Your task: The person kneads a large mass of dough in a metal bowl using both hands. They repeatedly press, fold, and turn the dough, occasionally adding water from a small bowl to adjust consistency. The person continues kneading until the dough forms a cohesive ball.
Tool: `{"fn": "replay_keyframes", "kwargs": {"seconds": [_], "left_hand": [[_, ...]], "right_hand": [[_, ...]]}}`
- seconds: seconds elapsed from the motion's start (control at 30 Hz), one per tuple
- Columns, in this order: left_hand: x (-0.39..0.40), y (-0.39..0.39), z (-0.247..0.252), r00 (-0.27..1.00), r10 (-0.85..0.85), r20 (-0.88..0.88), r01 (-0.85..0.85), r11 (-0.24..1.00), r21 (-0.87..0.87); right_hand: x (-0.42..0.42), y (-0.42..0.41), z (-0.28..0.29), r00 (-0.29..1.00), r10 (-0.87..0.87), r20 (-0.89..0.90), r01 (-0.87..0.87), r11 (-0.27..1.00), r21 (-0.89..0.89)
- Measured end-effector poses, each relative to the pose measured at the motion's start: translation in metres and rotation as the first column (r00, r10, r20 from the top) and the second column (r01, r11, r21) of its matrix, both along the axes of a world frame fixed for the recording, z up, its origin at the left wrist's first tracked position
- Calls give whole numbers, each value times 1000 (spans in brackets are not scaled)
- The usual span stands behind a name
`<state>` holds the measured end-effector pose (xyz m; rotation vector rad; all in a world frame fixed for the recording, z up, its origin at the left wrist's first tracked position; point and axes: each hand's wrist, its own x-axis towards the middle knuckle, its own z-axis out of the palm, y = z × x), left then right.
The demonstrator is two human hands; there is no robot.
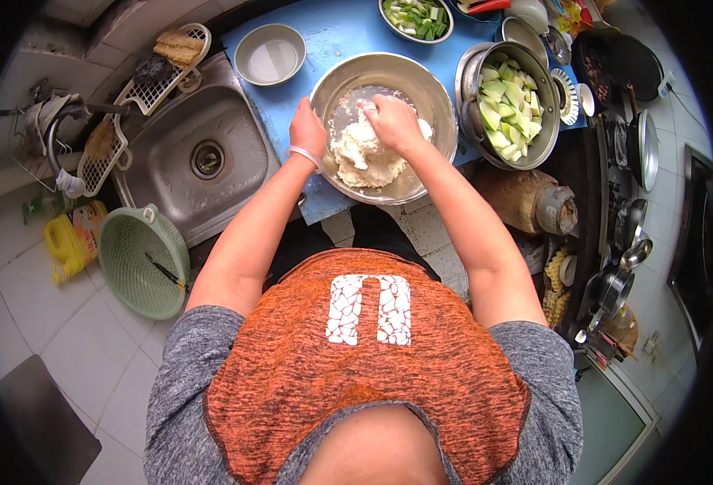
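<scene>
A wide stainless steel basin stands on the blue tabletop before me, holding a rough lump of dough with loose flour crumbs around it. My left hand, with a pale bangle at the wrist, grips the basin's left rim. Inside the basin, my right hand is curled at the upper side of the dough, its fingers whitened with flour or dough. Whether dough is pinched between those fingers is hidden.
A bowl sits left of the basin, beside the sink. To the right stands a pot of cut pale-green vegetable pieces. Behind is a bowl of chopped scallions. A green colander is at lower left.
</scene>
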<state>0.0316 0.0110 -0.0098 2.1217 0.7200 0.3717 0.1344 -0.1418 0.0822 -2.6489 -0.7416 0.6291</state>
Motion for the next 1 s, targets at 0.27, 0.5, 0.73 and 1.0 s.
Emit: {"fn": "replay_keyframes", "kwargs": {"seconds": [0.27,0.5,0.73,1.0], "left_hand": [[-2,0,7,1000,-13,-16,12,999,-40],[-5,1,13,997,-63,-45,60,996,-58],[-5,-2,12,997,4,-75,-12,995,-104],[-3,0,5,999,27,-40,-29,998,-50]], "right_hand": [[-82,-16,-27,888,-36,458,32,999,18],[-34,21,-67,865,-18,501,-64,987,146],[7,42,-69,885,127,448,-180,981,78],[20,39,-49,964,34,265,-32,999,-10]]}}
